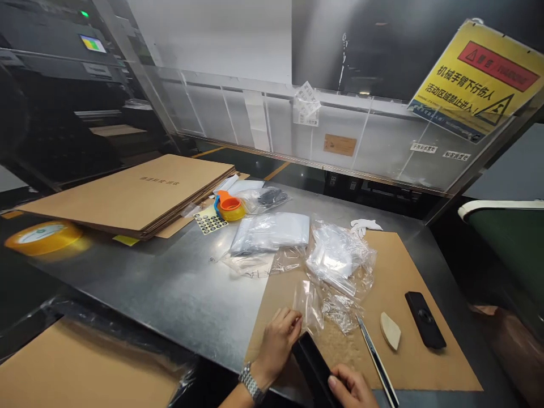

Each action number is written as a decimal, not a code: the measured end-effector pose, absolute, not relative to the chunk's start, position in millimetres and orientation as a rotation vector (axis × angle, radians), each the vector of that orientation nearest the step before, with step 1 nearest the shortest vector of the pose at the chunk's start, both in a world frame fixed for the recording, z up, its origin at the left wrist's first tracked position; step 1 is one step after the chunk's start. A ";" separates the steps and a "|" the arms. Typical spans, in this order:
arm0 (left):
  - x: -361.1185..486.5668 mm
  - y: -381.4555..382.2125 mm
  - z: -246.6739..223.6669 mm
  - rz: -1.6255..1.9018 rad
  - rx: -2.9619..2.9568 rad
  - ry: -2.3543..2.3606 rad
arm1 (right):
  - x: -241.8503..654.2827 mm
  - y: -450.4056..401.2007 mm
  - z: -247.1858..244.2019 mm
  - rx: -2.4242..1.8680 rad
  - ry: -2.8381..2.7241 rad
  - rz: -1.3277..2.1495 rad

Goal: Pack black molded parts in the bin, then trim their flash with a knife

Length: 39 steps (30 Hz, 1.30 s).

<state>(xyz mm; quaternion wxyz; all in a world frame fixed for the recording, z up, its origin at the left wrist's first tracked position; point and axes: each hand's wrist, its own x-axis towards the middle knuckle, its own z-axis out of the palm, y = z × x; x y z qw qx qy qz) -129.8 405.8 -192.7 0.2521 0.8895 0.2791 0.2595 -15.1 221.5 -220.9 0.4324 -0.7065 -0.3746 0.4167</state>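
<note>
A long black box-shaped piece is gripped at its near right side by my right hand, thumb on top. My left hand, a metal-band watch on its wrist, has its fingertips pinched together above the far end of that piece. What they pinch, if anything, is too small to tell. Just beyond those fingertips lies a small clear plastic bag. Crumpled clear film is beside it. Right of the black piece, a utility knife lies on the cardboard sheet.
On the sheet are a pale wedge-shaped block, a black oblong device and a pile of clear bags. Farther back are a white glove and an orange tape dispenser. Flat cartons and a tape roll are left.
</note>
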 end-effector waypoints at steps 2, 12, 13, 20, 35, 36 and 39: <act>-132.6 403.5 -192.3 0.649 2.385 0.703 | -15.3 224.9 -230.0 -1.790 -0.880 1.028; -143.2 377.7 -206.7 0.605 2.440 0.727 | -28.4 222.8 -248.7 -2.301 -1.168 0.308; -142.5 374.0 -207.1 0.605 2.490 0.704 | -29.9 225.1 -246.6 -2.318 -1.250 0.224; -145.3 365.9 -201.7 0.712 2.628 0.547 | -21.5 244.3 -224.5 -2.091 -1.002 0.547; -128.1 382.7 -120.2 0.462 2.698 0.492 | 1.9 260.1 -107.6 -2.109 -1.276 0.614; -124.7 385.1 -113.4 0.446 2.697 0.459 | 6.1 256.6 -99.6 -2.046 -1.252 0.654; -112.8 387.1 -93.9 0.546 2.690 0.339 | 15.6 241.6 -91.2 -1.801 -1.096 0.869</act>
